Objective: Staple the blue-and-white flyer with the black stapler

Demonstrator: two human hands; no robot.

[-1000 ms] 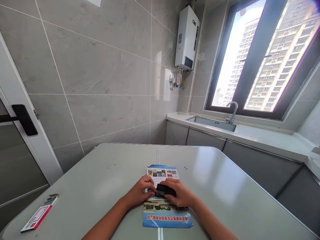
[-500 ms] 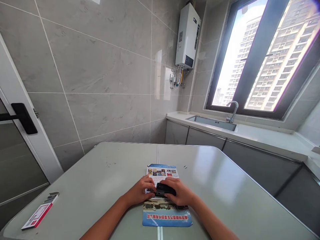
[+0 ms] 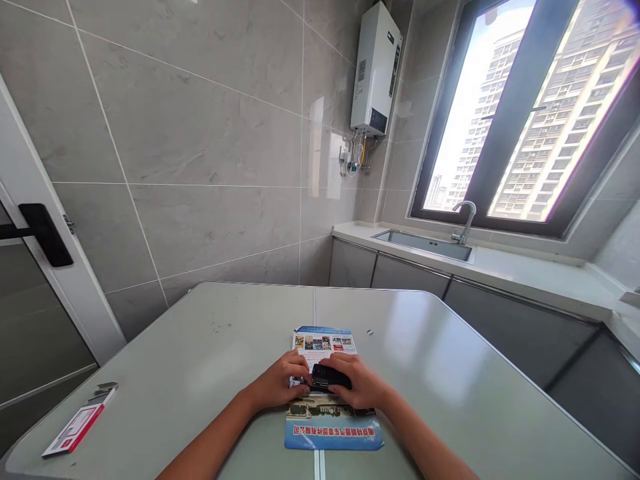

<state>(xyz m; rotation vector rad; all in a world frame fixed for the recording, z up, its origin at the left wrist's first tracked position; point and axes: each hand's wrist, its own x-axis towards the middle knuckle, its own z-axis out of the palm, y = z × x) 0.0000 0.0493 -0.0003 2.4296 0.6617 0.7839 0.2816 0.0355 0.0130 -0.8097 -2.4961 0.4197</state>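
Note:
A black stapler lies crosswise over a printed leaflet in the middle of the table. My right hand is wrapped over the stapler's right end, fingers on the far side and thumb on the near side. At the other end, the bent fingers and thumb of my left hand close on the stapler's tip. What lies between those left fingertips is partly hidden. The leaflet has a blue lower edge with red lettering, upside down to me, and small pictures towards its far end.
On the left of the pale table lies a flat white, red and black packet. Tiny slivers are scattered beyond the leaflet. A counter with a sink and tap runs along the right; a door stands at left.
The view has shifted very slightly. Both hands keep the same hold on the stapler, and the leaflet stays under them.

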